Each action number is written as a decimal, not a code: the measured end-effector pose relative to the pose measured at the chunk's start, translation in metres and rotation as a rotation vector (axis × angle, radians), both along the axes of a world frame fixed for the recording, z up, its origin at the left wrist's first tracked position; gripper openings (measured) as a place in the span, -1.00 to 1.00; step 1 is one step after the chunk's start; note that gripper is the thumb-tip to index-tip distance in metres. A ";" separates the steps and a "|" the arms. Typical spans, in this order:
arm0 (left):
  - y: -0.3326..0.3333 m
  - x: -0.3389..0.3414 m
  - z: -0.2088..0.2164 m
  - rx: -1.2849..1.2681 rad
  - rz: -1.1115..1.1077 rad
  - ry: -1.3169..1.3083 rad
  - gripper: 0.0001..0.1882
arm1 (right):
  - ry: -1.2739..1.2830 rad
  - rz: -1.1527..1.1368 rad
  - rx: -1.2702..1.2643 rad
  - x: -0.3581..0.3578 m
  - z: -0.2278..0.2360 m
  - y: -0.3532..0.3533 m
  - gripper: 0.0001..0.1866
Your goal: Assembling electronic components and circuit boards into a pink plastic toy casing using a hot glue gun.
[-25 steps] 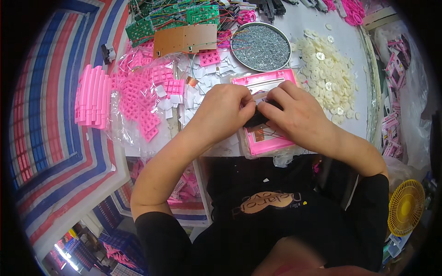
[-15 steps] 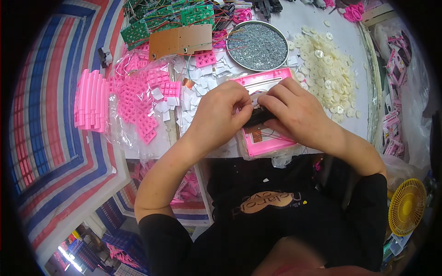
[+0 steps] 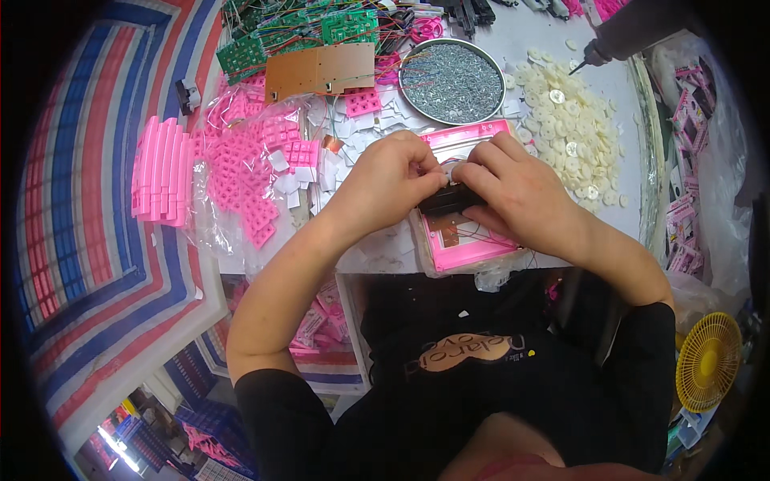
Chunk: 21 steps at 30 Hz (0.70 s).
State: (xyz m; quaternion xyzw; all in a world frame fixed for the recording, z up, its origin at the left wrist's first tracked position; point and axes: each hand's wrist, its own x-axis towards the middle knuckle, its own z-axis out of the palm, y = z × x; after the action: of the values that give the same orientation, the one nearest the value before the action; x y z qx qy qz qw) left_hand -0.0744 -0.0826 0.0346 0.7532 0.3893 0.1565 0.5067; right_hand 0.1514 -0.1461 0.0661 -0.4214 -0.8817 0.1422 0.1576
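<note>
Fingers partly hiding black part, pink frame partly covered

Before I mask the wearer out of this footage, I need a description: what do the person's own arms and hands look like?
Plain black short sleeves reach about to the elbows. Below them the forearms are bare. The left hand and right hand wear no gloves; no watch or bracelet shows.

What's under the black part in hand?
The pink frame; a coppery patch shows by the near edge of the black part. What lies directly beneath it and the right hand is hidden.
</note>
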 end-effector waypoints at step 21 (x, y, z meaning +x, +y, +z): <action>0.020 0.015 0.023 0.038 -0.172 0.212 -0.83 | -0.086 -0.014 0.244 -0.011 -0.008 -0.006 -0.71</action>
State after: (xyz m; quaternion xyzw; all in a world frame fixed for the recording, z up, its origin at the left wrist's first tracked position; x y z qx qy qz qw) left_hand -0.0594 -0.0621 0.0573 0.8056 0.3717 0.0393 0.4597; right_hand 0.1400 -0.1521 0.0584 -0.4110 -0.8954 0.0146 0.1706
